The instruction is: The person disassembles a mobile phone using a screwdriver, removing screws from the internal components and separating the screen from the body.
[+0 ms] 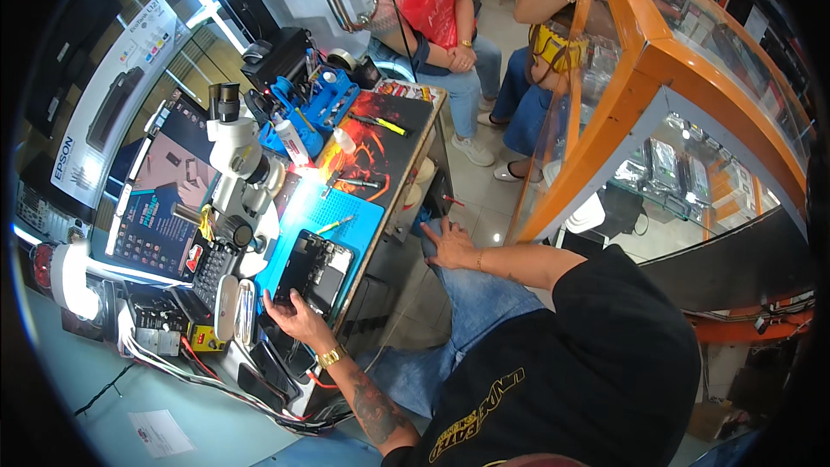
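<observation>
An opened phone (328, 284) lies on the blue work mat (367, 214), its inner parts showing. Along its left side a black panel (300, 261) stands tilted up, probably the phone's screen. My left hand (298, 320), with a gold watch at the wrist, is at the panel's near end, thumb and fingers closed about its edge. My right hand (451, 244) rests on my knee with the fingers spread, holding nothing. Just beyond the phone, a thin pointed tool (335, 225) lies on the mat.
A microscope (238, 151) rises left of the mat, before a monitor (160, 199) and keyboard (216, 272). Blue tool holders (328, 99), a white bottle (292, 143) and screwdrivers (359, 182) lie farther back. Two people sit beyond the bench. An orange-framed glass case (635, 78) stands right.
</observation>
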Action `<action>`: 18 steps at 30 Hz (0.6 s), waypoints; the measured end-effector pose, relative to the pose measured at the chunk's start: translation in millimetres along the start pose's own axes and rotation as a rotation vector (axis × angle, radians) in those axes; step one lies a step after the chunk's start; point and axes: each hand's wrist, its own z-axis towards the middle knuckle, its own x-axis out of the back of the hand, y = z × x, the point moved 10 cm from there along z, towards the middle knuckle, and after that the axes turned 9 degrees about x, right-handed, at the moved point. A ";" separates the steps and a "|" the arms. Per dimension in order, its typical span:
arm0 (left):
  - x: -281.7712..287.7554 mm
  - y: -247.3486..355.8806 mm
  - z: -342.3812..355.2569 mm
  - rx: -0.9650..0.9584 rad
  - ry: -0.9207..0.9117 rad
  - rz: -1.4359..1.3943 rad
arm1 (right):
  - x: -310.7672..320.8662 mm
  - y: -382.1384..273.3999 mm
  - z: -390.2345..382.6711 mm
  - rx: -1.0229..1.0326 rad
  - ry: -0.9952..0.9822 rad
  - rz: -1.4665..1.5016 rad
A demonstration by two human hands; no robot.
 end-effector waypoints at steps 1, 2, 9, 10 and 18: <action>0.4 0.1 -2.2 0.002 -0.006 0.011 | -3.0 0.7 -4.4 0.031 -0.018 0.047; -0.6 -3.1 -5.3 0.026 -0.007 0.025 | -8.2 5.9 -17.6 0.024 -0.025 0.056; -4.1 -2.7 1.2 -0.040 0.001 -0.085 | 0.5 -3.9 -100.5 0.165 -0.078 0.032; 1.5 -1.2 2.1 -0.036 0.009 -0.067 | 1.0 -6.8 -103.9 0.170 -0.068 0.032; 0.6 -7.8 8.0 -0.141 0.015 -0.138 | 6.6 5.7 -85.1 0.182 0.094 0.065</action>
